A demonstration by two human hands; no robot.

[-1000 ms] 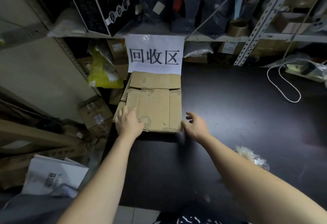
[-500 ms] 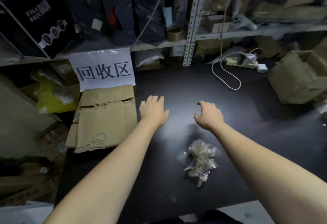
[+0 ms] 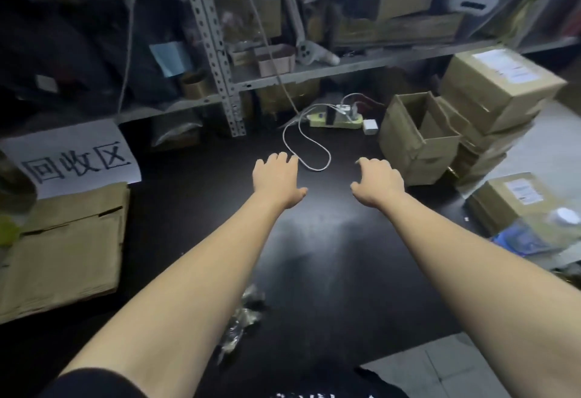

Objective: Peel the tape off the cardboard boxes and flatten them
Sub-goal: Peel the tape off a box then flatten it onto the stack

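A stack of flattened cardboard (image 3: 63, 246) lies at the left of the black table (image 3: 330, 256), below a white paper sign (image 3: 75, 158). An open-topped cardboard box (image 3: 418, 139) stands at the right, beside sealed boxes with labels (image 3: 500, 86). My left hand (image 3: 278, 179) hovers over the table's middle, fingers spread, holding nothing. My right hand (image 3: 379, 182) is a little to its right, fingers slightly curled and empty, just left of the open box without touching it.
A white cable (image 3: 309, 146) loops from a power strip (image 3: 338, 119) at the table's back. Crumpled clear tape (image 3: 242, 319) lies under my left forearm. Metal shelving (image 3: 220, 51) with clutter stands behind. Another sealed box (image 3: 515, 199) and plastic items sit at right.
Both hands left the flattened cardboard at the left and moved right across the table toward the open box. The view swung right, bringing the boxes into sight.
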